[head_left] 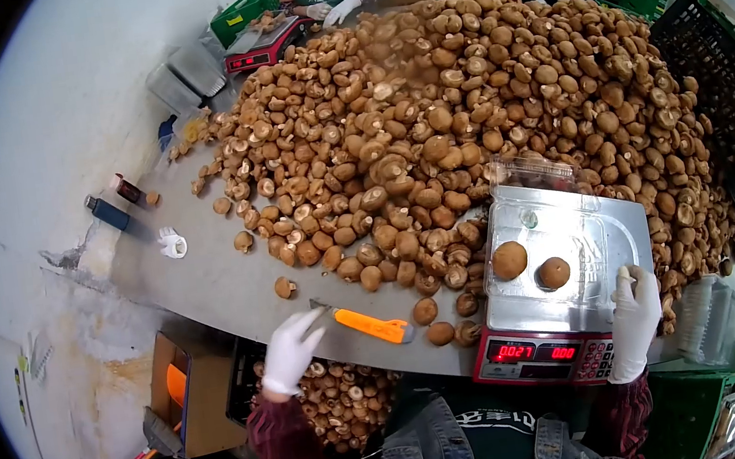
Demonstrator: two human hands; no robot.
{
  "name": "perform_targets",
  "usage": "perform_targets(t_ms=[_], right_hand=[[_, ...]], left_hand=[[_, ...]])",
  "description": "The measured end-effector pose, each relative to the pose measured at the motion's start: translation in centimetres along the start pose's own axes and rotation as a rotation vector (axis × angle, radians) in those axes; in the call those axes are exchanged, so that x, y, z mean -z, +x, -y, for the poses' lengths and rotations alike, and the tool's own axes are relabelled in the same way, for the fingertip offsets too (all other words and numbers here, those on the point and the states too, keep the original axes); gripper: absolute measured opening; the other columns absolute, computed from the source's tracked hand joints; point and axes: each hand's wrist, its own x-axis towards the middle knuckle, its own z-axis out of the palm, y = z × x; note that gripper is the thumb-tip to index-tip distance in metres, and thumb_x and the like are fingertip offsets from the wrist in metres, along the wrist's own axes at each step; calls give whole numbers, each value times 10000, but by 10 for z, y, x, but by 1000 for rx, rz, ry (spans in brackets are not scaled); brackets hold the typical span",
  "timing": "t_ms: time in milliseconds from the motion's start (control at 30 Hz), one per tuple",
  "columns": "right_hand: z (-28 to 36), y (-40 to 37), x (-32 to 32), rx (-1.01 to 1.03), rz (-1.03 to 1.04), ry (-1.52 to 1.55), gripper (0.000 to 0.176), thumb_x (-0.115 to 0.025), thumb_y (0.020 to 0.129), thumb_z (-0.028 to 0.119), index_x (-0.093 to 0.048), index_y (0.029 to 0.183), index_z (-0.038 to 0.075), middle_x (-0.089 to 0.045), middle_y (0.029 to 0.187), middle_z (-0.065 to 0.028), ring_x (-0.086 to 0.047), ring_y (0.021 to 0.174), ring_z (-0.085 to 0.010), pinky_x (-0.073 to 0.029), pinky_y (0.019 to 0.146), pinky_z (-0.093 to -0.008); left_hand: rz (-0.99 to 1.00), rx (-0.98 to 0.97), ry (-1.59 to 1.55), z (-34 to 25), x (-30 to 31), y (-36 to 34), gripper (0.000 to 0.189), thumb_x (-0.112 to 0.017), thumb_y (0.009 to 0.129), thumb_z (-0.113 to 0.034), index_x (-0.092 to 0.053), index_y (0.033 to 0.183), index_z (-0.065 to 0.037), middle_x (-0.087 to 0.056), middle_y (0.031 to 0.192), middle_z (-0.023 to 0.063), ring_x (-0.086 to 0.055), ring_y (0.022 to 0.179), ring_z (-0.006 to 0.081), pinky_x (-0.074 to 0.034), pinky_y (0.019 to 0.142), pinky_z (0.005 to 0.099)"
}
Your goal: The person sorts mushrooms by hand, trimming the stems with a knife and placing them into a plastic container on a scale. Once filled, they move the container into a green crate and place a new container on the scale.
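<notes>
My left hand (293,353), in a white glove, is just left of an orange utility knife (371,326) lying on the table. Its fingers are stretched and slightly apart, near the blade end, with nothing visible in them. At the right edge of a red digital scale (547,358) is my gloved right hand (637,322), its fingers loosely bent and apart. On the scale's metal platform a clear plastic tray (579,248) carries two brown mushrooms (510,260). The left display reads 0.027.
A large mushroom heap (430,138) covers much of the metal table (197,270). Stacked clear trays (708,321) stand right of the scale; a black crate (725,89) leans farther back. Below the table edge is a crate of mushrooms (349,404). Two people stand across, one beside another scale (265,52).
</notes>
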Motion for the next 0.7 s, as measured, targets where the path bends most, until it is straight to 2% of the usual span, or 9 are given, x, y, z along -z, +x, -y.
perform_targets(t_ms=[167, 300, 367, 467, 500, 533, 567, 600, 700], right_hand=[[3, 1, -10, 203, 32, -237, 275, -641, 856, 158, -585, 1054, -24, -593, 818, -164, -564, 677, -230, -455, 632, -315], [7, -1, -6, -39, 208, -148, 254, -600, 879, 148, -584, 1046, -43, -603, 721, -147, -573, 622, -198, -460, 594, -305], [1, -5, -1, -172, 246, 1, 234, -586, 892, 136, -592, 1048, -38, -565, 670, -47, -499, 577, -101, -414, 544, -241], [-2, -10, 5, -186, 201, 6, 235, -586, 899, 148, -598, 1043, -37, -600, 766, -55, -515, 607, -80, -425, 556, -221], [1, -11, 8, -173, 151, -11, 234, -588, 902, 155, -600, 1035, -37, -606, 796, -60, -516, 619, -73, -430, 563, -219], [5, -10, 11, -169, 148, -24, 236, -588, 910, 170, -602, 1020, -39, -612, 847, -66, -514, 658, -62, -438, 589, -217], [5, -8, 11, -264, 150, 71, 237, -584, 919, 182, -605, 1017, -33, -605, 821, -40, -495, 648, -59, -426, 580, -214], [1, -6, 10, -225, 121, 25, 231, -578, 924, 183, -603, 1017, -27, -590, 794, -27, -480, 623, -55, -413, 558, -207], [-3, 1, 11, -280, 73, 119, 220, -578, 924, 159, -614, 1034, -28, -528, 692, -19, -461, 584, -58, -390, 516, -207]], left_hand=[[-74, -375, 24, -58, -69, 90, 428, -655, 766, -112, -589, 1188, -99, -565, 1114, 122, -510, 1052, 299, -430, 900, 363], [6, -387, 202, -61, -96, 134, 503, -662, 712, -95, -578, 1208, -112, -535, 1114, 105, -488, 1031, 304, -433, 888, 378], [-8, -326, -108, -57, -92, 134, 538, -643, 701, -23, -562, 1228, -98, -539, 1147, 110, -486, 1114, 273, -416, 943, 346], [143, -58, -981, -52, -80, 119, 586, -606, 755, 62, -462, 1316, -25, -458, 1341, 79, -417, 1257, 186, -373, 1026, 299], [138, -50, -974, -49, -80, 113, 586, -606, 755, 62, -462, 1316, -25, -458, 1341, 79, -417, 1257, 186, -373, 1026, 299], [129, -43, -1191, -47, -80, 108, 609, -595, 764, 79, -430, 1340, -26, -446, 1347, 78, -442, 1234, 195, -382, 1021, 302], [115, -39, -1408, -44, -79, 102, 633, -584, 772, 96, -398, 1365, -28, -434, 1354, 76, -468, 1211, 204, -392, 1016, 304], [126, 37, -1552, -43, -78, 97, 650, -579, 782, 107, -366, 1381, -27, -425, 1359, 79, -496, 1181, 202, -408, 1000, 298], [217, 183, -1727, -43, -71, 81, 634, -602, 791, 79, -372, 1374, -16, -420, 1354, 83, -488, 1188, 180, -419, 986, 276]])
